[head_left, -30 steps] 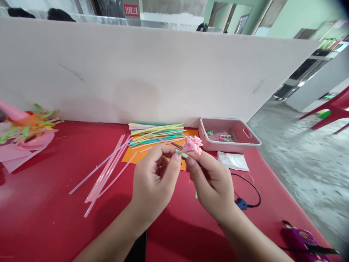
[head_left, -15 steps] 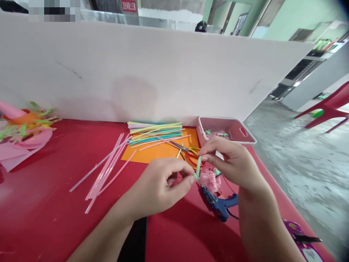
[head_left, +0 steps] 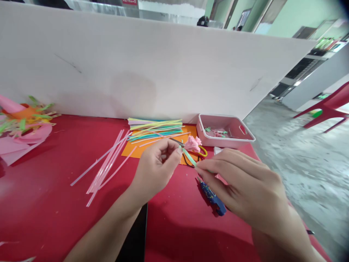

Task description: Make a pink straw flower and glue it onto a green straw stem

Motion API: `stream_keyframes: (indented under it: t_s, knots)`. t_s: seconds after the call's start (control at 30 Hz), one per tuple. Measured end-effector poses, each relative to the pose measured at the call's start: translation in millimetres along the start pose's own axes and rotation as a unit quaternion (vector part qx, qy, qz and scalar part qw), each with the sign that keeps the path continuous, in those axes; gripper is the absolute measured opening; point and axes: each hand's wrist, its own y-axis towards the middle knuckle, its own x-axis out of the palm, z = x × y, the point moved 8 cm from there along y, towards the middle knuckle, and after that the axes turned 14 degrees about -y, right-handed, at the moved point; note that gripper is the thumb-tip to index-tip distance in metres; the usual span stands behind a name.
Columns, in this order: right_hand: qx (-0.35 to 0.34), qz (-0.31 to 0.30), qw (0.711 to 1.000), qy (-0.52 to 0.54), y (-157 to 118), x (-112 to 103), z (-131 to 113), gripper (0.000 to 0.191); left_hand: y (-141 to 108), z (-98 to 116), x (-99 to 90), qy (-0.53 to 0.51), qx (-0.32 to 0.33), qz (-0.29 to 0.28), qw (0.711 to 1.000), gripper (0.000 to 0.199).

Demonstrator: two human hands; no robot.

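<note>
A short pale green strip point(head_left: 189, 157) is stretched between my two hands above the red table. My left hand point(head_left: 158, 165) pinches its upper left end between thumb and forefinger. The lower right end is pinched in my right hand point(head_left: 240, 182). A fluffy pink piece point(head_left: 193, 144) shows just beyond the strip, over scissors with yellow and red handles point(head_left: 203, 151). Under my right hand lies a blue glue gun point(head_left: 212, 198), its handle partly hidden.
Colored strips point(head_left: 155, 129) lie on an orange sheet point(head_left: 132, 152), with pink strips point(head_left: 109, 163) to their left. A pink basket point(head_left: 226, 141) holds small pieces. Paper craft point(head_left: 27, 134) sits far left. A white board point(head_left: 163, 72) stands behind.
My left hand has moved slightly up and left, my right hand down and right. The green strip has turned to a flatter slant. The pink fluffy piece now appears higher and further left.
</note>
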Motion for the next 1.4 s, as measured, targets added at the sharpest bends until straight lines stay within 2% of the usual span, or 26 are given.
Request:
stream_keyframes:
  t_s: [0.1,0.2,0.27,0.33,0.4,0.47,0.53,0.63,0.73,0.8,0.87,0.97,1.07,1.17,1.27,1.33,1.4]
  knots:
    - [0.029,-0.005,0.998,0.047,-5,3,4,0.014,-1,-3,2.2,-0.17,-0.07,-0.01,0.983,0.016]
    - [0.031,-0.021,0.995,0.094,-4,8,17,0.014,-7,3,9.0,-0.214,-0.101,-0.063,0.97,0.014]
    - [0.034,-0.025,0.993,0.109,1,10,29,0.012,-13,10,15.6,-0.169,-0.092,-0.126,0.973,0.012]
    - [0.03,-0.021,0.995,0.088,6,7,39,0.009,-21,13,23.4,-0.081,-0.074,-0.194,0.975,0.011]
    - [0.016,-0.01,0.999,0.043,12,2,41,0.005,-26,10,28.1,0.022,-0.05,-0.228,0.972,0.011]
    - [-0.005,0.009,1.0,0.004,16,-6,36,0.004,-26,6,28.3,0.118,-0.021,-0.219,0.968,0.012]
    - [-0.036,0.025,0.999,-0.02,18,-14,24,0.007,-22,4,24.8,0.185,0.004,-0.183,0.966,0.013]
    - [-0.055,0.031,0.998,-0.027,17,-20,9,0.012,-15,5,13.1,0.209,0.028,-0.101,0.972,0.012]
    - [-0.04,0.036,0.998,-0.017,14,-24,2,0.016,-9,9,-3.2,0.13,0.039,-0.013,0.991,0.011]
    - [-0.038,0.04,0.998,-0.011,11,-25,-2,0.016,-7,6,-9.5,0.032,0.018,0.009,0.999,0.014]
    - [-0.035,0.035,0.999,-0.006,8,-23,-5,0.015,-5,3,-11.3,-0.083,-0.017,0.01,0.996,0.015]
    - [-0.024,0.009,1.0,0.008,5,-14,-4,0.017,-5,-1,-8.8,-0.235,-0.08,-0.003,0.969,0.014]
    - [-0.02,-0.021,0.999,0.046,5,-2,5,0.014,-9,2,-1.6,-0.298,-0.128,-0.05,0.945,0.015]
    - [-0.021,-0.041,0.996,0.079,10,8,19,0.012,-17,8,8.1,-0.246,-0.127,-0.133,0.952,0.015]
    - [-0.018,-0.038,0.998,0.055,17,7,30,0.01,-26,7,20.2,-0.102,-0.114,-0.223,0.963,0.012]
    - [-0.02,-0.018,0.999,0.018,21,0,30,0.007,-28,4,23.0,0.0,-0.092,-0.236,0.967,0.011]
    - [-0.032,0.009,0.999,-0.019,24,-9,24,0.006,-24,4,19.8,0.083,-0.055,-0.201,0.975,0.011]
